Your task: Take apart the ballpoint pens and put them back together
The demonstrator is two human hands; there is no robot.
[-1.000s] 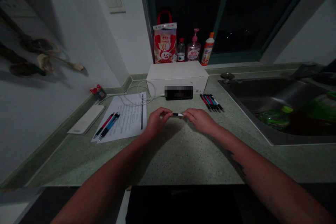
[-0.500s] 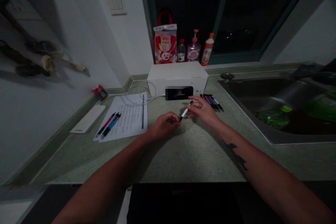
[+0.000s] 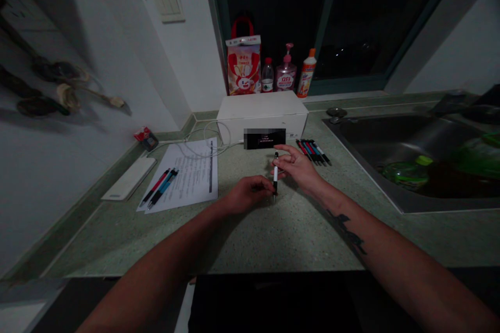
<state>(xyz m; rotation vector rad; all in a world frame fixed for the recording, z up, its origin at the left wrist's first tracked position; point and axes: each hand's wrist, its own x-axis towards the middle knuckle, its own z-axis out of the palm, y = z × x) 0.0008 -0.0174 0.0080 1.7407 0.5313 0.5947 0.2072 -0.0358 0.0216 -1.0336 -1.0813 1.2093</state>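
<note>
A black and white pen (image 3: pixel 275 173) stands nearly upright over the green speckled counter (image 3: pixel 273 234), tip down. My left hand (image 3: pixel 250 197) is closed around its lower end. My right hand (image 3: pixel 297 166) rests against the pen's upper part with fingers loosely curled. Several pens (image 3: pixel 313 151) lie in a row just right of my right hand. Three more pens (image 3: pixel 161 187) lie on a printed sheet (image 3: pixel 191 174) to the left.
A white box (image 3: pixel 262 112) with a dark label and a white cable (image 3: pixel 203 140) sits behind my hands. Bag and bottles (image 3: pixel 269 73) line the window sill. A steel sink (image 3: pixel 414 151) with green items is at right. A white flat object (image 3: pixel 128 178) lies by the left wall.
The pen, held level between both hands a second ago, has swung upright. My left hand dropped to its lower end; my right hand moved up and right.
</note>
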